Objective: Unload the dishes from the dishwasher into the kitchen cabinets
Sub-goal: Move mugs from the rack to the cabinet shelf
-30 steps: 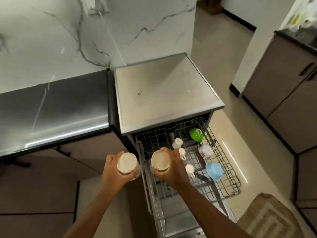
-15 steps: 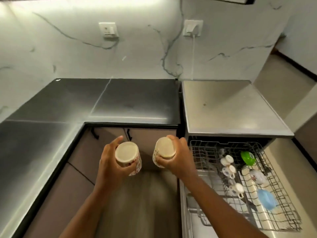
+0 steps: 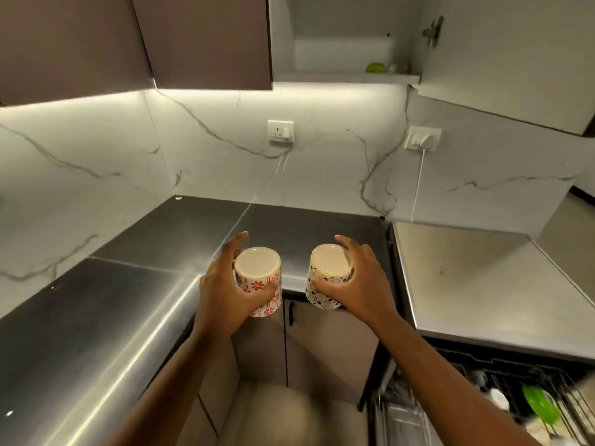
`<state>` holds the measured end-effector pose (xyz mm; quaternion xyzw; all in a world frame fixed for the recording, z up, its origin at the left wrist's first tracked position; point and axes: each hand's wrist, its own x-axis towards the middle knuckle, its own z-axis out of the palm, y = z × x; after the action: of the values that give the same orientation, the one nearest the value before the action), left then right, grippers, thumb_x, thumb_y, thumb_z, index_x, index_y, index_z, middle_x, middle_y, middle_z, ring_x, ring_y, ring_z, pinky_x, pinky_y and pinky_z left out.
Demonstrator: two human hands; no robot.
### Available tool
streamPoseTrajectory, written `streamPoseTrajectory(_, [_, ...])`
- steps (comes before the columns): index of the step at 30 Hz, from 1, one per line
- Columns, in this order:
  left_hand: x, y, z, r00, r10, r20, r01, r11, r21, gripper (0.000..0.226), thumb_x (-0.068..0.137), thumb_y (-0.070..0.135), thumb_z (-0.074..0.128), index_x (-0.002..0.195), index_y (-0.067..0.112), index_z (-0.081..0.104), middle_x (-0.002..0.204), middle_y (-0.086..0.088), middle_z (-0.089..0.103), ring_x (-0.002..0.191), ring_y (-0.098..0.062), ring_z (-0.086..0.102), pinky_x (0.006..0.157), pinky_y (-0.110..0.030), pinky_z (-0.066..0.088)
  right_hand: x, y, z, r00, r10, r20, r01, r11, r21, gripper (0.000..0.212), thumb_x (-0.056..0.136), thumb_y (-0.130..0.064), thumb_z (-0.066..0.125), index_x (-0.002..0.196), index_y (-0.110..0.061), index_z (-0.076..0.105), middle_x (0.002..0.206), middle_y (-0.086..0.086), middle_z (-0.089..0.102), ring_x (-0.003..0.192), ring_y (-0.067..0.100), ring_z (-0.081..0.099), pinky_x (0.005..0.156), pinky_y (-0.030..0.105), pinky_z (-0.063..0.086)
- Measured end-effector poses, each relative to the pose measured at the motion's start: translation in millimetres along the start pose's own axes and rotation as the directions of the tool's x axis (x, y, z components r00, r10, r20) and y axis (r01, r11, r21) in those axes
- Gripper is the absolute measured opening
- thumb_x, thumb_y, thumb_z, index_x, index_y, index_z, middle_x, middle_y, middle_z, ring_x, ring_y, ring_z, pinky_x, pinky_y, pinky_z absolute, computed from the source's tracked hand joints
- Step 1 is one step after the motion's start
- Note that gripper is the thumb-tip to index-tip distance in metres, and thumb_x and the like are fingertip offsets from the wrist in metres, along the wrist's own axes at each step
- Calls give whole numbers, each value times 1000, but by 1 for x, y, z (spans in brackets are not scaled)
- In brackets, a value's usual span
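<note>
left hand (image 3: 225, 294) grips a white ceramic cup with red flowers (image 3: 259, 281), right hand (image 3: 357, 284) a white cup with dark dots (image 3: 328, 278), both upside down above the steel counter (image 3: 96, 317); the open wall cabinet (image 3: 347, 77) awaits, the dishwasher rack (image 3: 521, 381) still holds dishes

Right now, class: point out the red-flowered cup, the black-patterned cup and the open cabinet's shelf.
red-flowered cup (image 3: 257, 268): head view, upturned base.
black-patterned cup (image 3: 330, 263): head view, upturned base.
open cabinet's shelf (image 3: 322, 75): head view, bare front part.
</note>
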<state>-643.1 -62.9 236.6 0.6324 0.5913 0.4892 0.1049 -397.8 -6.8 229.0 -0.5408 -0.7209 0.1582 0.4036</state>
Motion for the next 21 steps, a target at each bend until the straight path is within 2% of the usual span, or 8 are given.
streamPoseTrajectory(3, [46, 9, 2, 1000, 25, 0, -25, 1000, -7, 100, 55, 60, 80, 140, 53, 28, 114, 20, 60, 106, -6, 60, 92, -50, 54, 48, -11, -5, 998, -44, -51, 47, 997, 65, 93, 57, -66, 76, 137, -44, 36, 121, -9, 55, 101, 11, 57, 85, 34, 54])
streamPoseTrajectory(6, [106, 16, 7, 998, 58, -33, -59, 998, -30, 101, 58, 41, 89, 141, 47, 32, 107, 24, 58, 97, 3, 60, 85, -40, 58, 109, -15, -15, 988, -105, -114, 116, 989, 91, 91, 57, -61, 83, 135, -41, 38, 118, -6, 58, 95, 10, 58, 78, 34, 57])
streamPoseTrajectory(8, [146, 25, 9, 996, 73, -46, -75, 996, -47, 101, 60, 37, 91, 141, 46, 32, 108, 18, 58, 96, 1, 61, 83, -38, 59, 146, -20, -25, 983, -120, -141, 132, 988, 85, 90, 59, -59, 84, 135, -39, 41, 120, -6, 55, 96, 11, 57, 78, 33, 56])
streamPoseTrajectory(11, [210, 44, 15, 993, 97, -64, -99, 994, -37, 102, 57, 50, 88, 140, 52, 28, 114, 8, 61, 101, -12, 63, 88, -47, 57, 208, -25, -46, 970, -135, -201, 152, 986, 71, 86, 60, -62, 82, 133, -34, 47, 125, -6, 57, 102, 13, 57, 82, 36, 56])
streamPoseTrajectory(14, [271, 68, 17, 988, 127, -91, -130, 991, -27, 102, 53, 67, 79, 140, 49, 29, 116, 5, 62, 104, -16, 63, 91, -48, 56, 265, -34, -70, 961, -153, -231, 180, 979, 100, 86, 55, -63, 80, 131, -40, 47, 124, -8, 58, 102, 13, 59, 83, 41, 58])
streamPoseTrajectory(16, [307, 84, 16, 985, 144, -91, -149, 988, -47, 92, 62, 56, 85, 138, 42, 35, 115, 6, 60, 100, -12, 61, 87, -42, 57, 297, -41, -84, 953, -155, -260, 193, 973, 127, 87, 50, -67, 74, 129, -45, 46, 119, -10, 59, 99, 13, 61, 81, 43, 58])
streamPoseTrajectory(19, [361, 105, 16, 979, 171, -113, -181, 980, -81, 72, 69, 39, 85, 130, 35, 47, 112, 10, 59, 87, -1, 59, 73, -24, 54, 345, -51, -99, 935, -186, -304, 243, 956, 163, 85, 48, -70, 71, 126, -42, 50, 119, -10, 62, 99, 15, 63, 77, 43, 60])
streamPoseTrajectory(21, [395, 115, 18, 973, 189, -131, -202, 975, -92, 61, 69, 37, 85, 122, 31, 56, 109, 10, 62, 88, -1, 60, 71, -23, 55, 375, -57, -105, 918, -207, -337, 273, 949, 160, 78, 50, -71, 70, 120, -41, 55, 119, -12, 62, 100, 15, 63, 75, 43, 61])
